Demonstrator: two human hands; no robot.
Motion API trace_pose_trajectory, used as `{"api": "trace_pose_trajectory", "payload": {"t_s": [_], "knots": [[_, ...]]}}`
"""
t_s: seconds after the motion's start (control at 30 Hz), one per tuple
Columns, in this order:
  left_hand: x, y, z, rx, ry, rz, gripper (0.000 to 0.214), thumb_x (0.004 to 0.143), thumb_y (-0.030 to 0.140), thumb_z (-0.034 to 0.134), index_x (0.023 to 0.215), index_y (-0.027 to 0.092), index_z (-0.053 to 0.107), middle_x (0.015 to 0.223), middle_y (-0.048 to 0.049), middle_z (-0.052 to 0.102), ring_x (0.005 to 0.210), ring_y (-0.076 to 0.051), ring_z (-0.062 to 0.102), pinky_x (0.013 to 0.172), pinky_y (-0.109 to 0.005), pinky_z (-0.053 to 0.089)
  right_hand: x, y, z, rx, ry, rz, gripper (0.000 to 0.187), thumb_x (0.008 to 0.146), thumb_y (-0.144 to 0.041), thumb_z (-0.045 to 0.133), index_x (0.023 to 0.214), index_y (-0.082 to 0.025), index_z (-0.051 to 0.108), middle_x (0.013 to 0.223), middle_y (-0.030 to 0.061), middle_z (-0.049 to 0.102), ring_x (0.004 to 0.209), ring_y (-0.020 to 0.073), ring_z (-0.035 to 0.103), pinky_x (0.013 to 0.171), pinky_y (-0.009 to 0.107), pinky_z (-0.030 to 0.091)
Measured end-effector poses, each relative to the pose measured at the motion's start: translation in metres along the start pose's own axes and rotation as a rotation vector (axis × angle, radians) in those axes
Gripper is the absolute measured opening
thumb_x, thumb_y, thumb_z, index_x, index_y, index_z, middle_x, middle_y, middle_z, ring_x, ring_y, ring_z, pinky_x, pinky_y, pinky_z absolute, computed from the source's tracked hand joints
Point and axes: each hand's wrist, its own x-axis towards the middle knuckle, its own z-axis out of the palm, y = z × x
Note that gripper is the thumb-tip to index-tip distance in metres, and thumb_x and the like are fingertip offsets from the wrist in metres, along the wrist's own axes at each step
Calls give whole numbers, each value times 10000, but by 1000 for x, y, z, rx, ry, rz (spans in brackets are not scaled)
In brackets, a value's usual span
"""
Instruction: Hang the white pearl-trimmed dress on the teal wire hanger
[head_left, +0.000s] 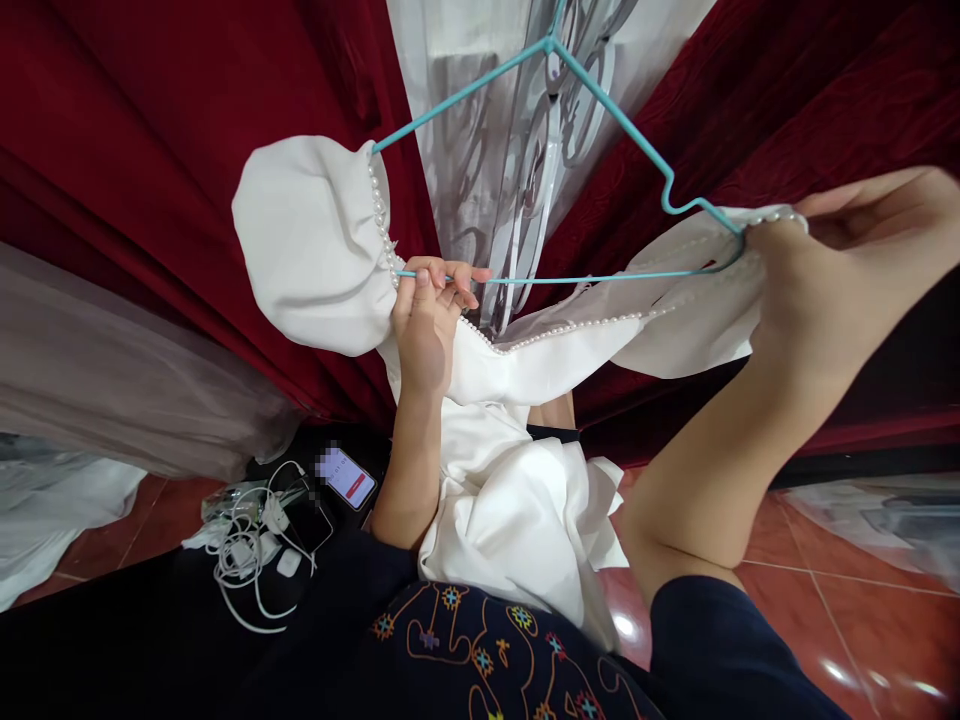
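A white satin dress (517, 500) with puffed sleeves and a pearl-trimmed neckline hangs on a turquoise wire hanger (600, 100) in front of me. My left hand (427, 320) is closed around the hanger's bottom wire and the pearl edge beside the left puffed sleeve (315, 240). My right hand (832, 270) is closed on the dress's right shoulder where it meets the hanger's right end. The skirt drops down onto my lap.
Dark red curtains (150, 130) flank a white patterned sheer curtain (517, 130) behind the dress. A phone (346, 477), another dark phone and tangled white charger cables (251, 560) lie at lower left. Grey and white fabric (90, 400) lies left; red tiled floor (825, 610) shows right.
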Motion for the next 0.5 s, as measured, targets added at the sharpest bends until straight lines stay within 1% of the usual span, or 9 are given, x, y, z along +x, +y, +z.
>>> {"api": "trace_pose_trajectory", "payload": {"t_s": [0.13, 0.23, 0.3, 0.37, 0.43, 0.47, 0.5], "knots": [[1, -2, 0, -10, -12, 19, 253, 1101, 293, 406, 872, 213, 478, 822, -17, 558, 961, -177, 715, 761, -243, 481, 4, -26, 11, 26, -116, -173, 255, 669, 82, 672, 694, -156, 585, 684, -54, 527, 608, 34, 444, 597, 260, 321], [0, -5, 0, -33, -29, 19, 243, 1099, 286, 410, 879, 212, 480, 829, -16, 565, 971, -176, 716, 767, -244, 481, -7, -46, 23, 77, -170, -286, 229, 693, 60, 663, 726, -154, 590, 716, -35, 549, 613, 34, 430, 579, 251, 291], [0, -6, 0, -36, -32, 12, 237, 1095, 294, 426, 880, 212, 480, 838, -17, 569, 988, -178, 717, 773, -245, 482, -22, -56, 29, 124, -228, -323, 240, 687, 50, 698, 776, -150, 603, 756, -20, 580, 627, 39, 451, 583, 243, 312], [-1, -6, -1, -22, -34, 6, 236, 1090, 314, 445, 881, 213, 480, 850, -19, 571, 1013, -182, 718, 778, -246, 486, -41, -63, 32, 165, -250, -381, 244, 706, -34, 781, 860, -150, 631, 846, 4, 620, 675, 52, 480, 620, 249, 356], [-1, -6, -1, 1, -40, -3, 236, 1086, 338, 457, 885, 217, 476, 867, -23, 578, 1047, -189, 718, 787, -249, 493, -63, -67, 33, 225, -234, -434, 229, 782, -172, 813, 940, -167, 648, 952, 26, 637, 731, 67, 504, 659, 261, 394], [-1, -7, 0, 17, -39, -5, 236, 1084, 351, 459, 889, 218, 471, 875, -24, 584, 1060, -193, 718, 793, -253, 500, -75, -68, 34, 250, -255, -438, 201, 837, -231, 791, 975, -178, 655, 1006, 33, 641, 742, 70, 510, 669, 268, 414], [-1, -8, 1, 35, -36, -7, 236, 1084, 364, 456, 896, 221, 464, 885, -27, 592, 1076, -198, 718, 803, -260, 509, -87, -67, 37, 268, -312, -419, 167, 893, -272, 750, 1010, -190, 664, 1044, 35, 642, 734, 68, 513, 665, 272, 430]]}}
